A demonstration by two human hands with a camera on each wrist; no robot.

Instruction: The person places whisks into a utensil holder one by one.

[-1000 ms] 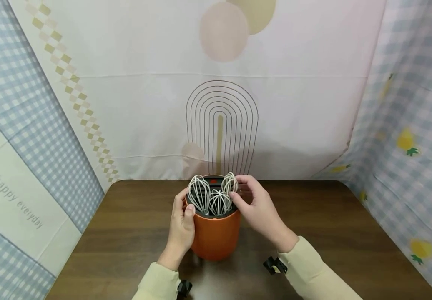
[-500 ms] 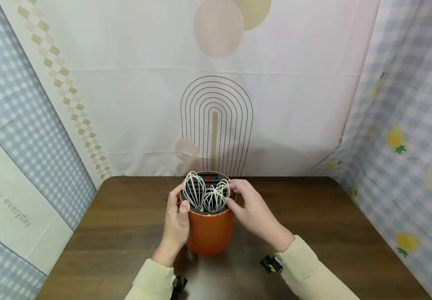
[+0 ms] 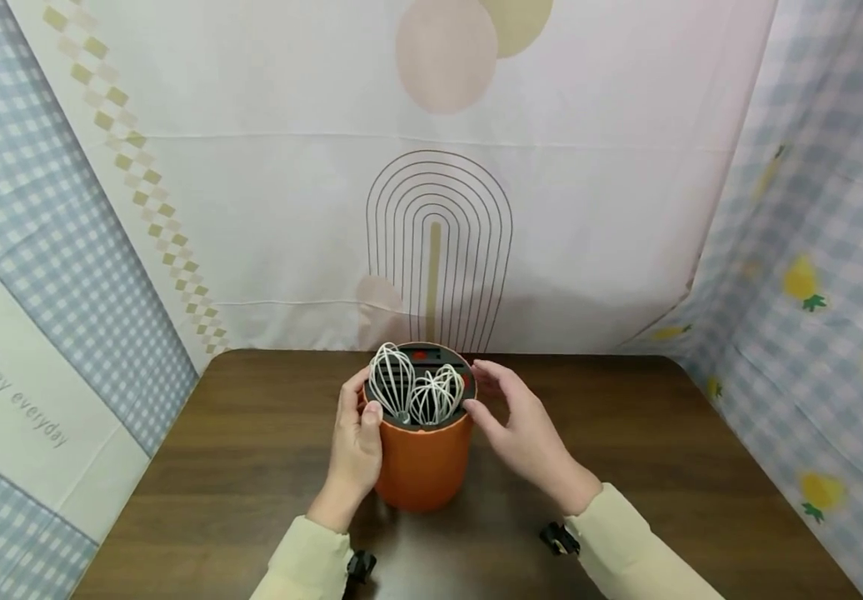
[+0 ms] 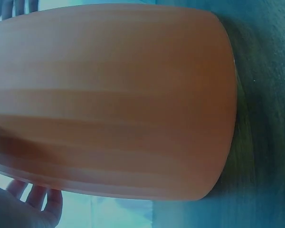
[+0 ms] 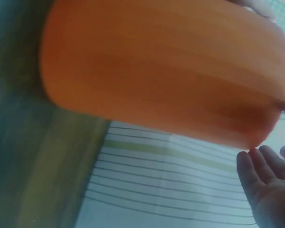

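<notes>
An orange tub (image 3: 422, 471) with a dark slotted top stands on the table, like a utensil holder. Three wire whisks poke up from it: a larger whisk (image 3: 391, 375) at the left, with a small whisk (image 3: 424, 404) and another whisk (image 3: 446, 385) overlapping at the right. My left hand (image 3: 354, 446) grips the tub's left side near the rim, thumb in front. At the right rim, my right hand (image 3: 527, 433) has its thumb and fingers spread apart, with no whisk between them. In the right wrist view, its fingers (image 5: 263, 166) are beside the tub's upper end.
Red handles or inserts (image 3: 420, 356) show among the dark slots. The brown wooden table (image 3: 626, 467) ends at a white patterned cloth (image 3: 289, 225) behind the tub. Blue checked cloths (image 3: 814, 225) hang at both sides.
The whisk my right hand was pinching has gone lower in the tub, beside the small one. The right fingers have since let go of it and moved slightly right. My left hand keeps its grip.
</notes>
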